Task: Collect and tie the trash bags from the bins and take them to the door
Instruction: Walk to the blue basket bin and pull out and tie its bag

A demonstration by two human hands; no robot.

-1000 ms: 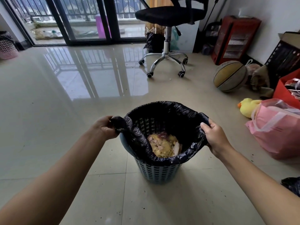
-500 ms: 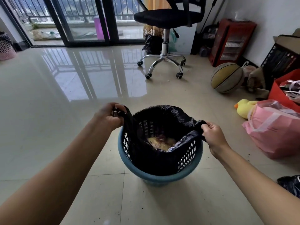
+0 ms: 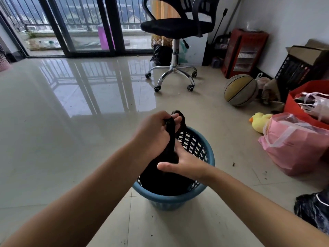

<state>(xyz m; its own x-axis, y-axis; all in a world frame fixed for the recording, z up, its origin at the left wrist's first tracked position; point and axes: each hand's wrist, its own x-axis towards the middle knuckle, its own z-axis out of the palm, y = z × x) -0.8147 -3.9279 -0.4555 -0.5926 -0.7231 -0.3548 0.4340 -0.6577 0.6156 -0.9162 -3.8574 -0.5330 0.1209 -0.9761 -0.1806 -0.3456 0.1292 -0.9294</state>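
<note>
Left hand (image 3: pixel 153 132) grip fisted around gathered trash bag (image 3: pixel 169 168) neck, right hand (image 3: pixel 185 164) loosely cupping below.

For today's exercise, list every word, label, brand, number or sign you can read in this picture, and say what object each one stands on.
None can be read.
The red cabinet has pale strips on its front, too blurred to tell whether they hold text.
The basketball shows only its seams, no legible brand.
The pink bag, the black trash bag and the blue bin show no print.
</note>
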